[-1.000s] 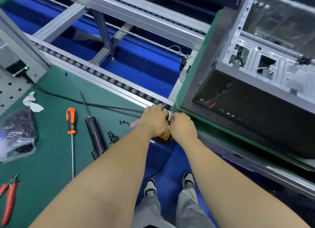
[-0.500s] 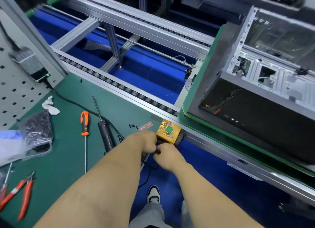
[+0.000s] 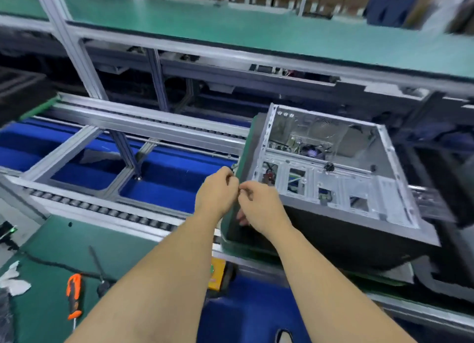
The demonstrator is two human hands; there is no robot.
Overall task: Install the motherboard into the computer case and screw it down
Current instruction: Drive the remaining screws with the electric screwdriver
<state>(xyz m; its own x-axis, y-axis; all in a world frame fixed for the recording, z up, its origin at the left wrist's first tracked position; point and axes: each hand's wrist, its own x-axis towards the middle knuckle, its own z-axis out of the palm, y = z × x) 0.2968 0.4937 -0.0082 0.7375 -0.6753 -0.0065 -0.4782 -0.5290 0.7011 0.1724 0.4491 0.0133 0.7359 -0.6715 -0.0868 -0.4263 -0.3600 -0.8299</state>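
Conveyor line (image 3: 107, 209): both hands (image 3: 239, 191) meet beside case (image 3: 333, 188).

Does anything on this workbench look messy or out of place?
Slightly. A crumpled white scrap lies on the green mat beside the orange screwdriver. The open computer case looks intact, though the picture is blurred.
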